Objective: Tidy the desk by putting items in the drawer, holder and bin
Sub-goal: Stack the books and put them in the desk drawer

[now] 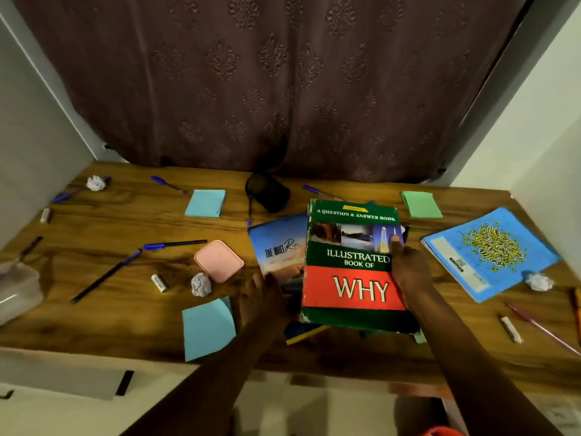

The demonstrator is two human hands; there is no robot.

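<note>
Green book (pixel 352 278), on desk (pixel 103 228): "A QUESTION & ANSWER BOOK", "ILLUSTRATED BOOK OF WHY". Right hand (pixel 408 269) gripping its right edge. Left hand (pixel 261 294), fingers straight, on blue book (pixel 279 247) "THE QUIET…" just left.

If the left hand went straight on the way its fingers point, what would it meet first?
The blue book lying partly under the green WHY book; the left hand is right at its near edge, though contact is unclear.

- The big book (pixel 352 269) is green and red.
- The right notebook (pixel 490 253) is blue with yellow swirls.
- The far curtain (pixel 283 73) is brown with leafy shapes.
</note>
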